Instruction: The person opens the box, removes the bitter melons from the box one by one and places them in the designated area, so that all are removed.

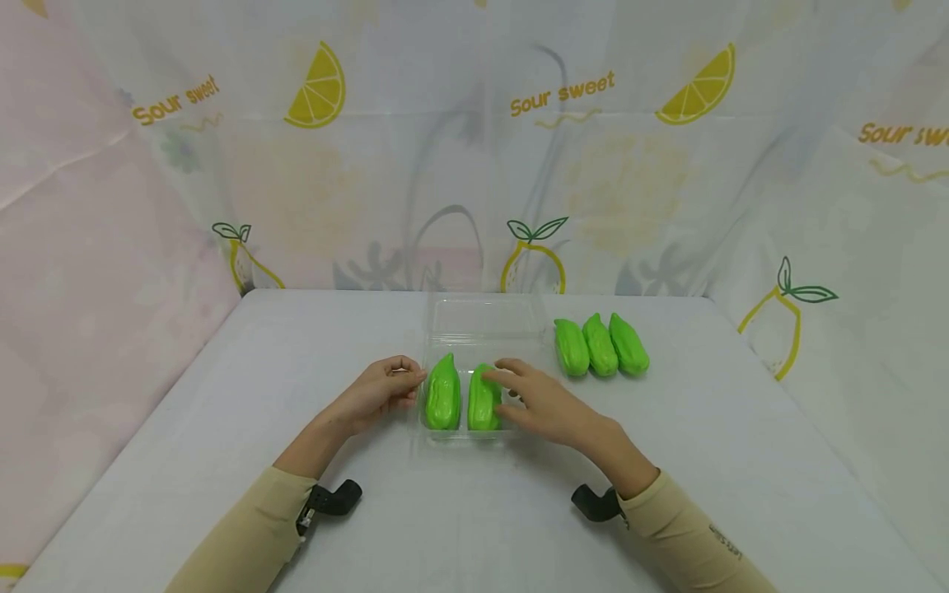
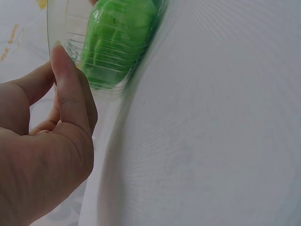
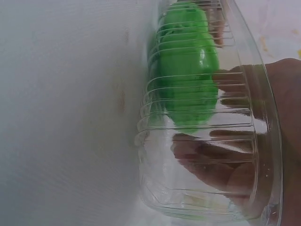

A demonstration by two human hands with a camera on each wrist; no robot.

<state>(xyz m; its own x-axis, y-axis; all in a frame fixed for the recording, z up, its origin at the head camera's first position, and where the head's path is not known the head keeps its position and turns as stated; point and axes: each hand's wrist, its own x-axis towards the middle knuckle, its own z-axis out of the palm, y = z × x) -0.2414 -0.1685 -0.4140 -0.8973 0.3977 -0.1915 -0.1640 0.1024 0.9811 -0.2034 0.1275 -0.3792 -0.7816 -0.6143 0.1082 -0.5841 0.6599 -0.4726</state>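
A clear plastic clamshell box [image 1: 463,432] lies on the table with its lid folded back. Two glossy, ridged green model vegetables lie side by side in its base: a left one [image 1: 443,397] with a pointed tip and a right one [image 1: 483,403]. My left hand [image 1: 378,391] pinches the box's left rim between thumb and fingers, which the left wrist view shows close up. Over the right part of the box, my right hand [image 1: 544,403] reaches with spread fingers around the right vegetable; through the clear wall in the right wrist view, the thumb [image 3: 202,160] stands apart from it.
Three more green vegetables [image 1: 602,346] lie in a row on the white table [image 1: 334,329], behind and right of the box. The transparent lid [image 1: 485,317] extends toward the back edge. A printed curtain [image 1: 460,165] hangs behind the table.
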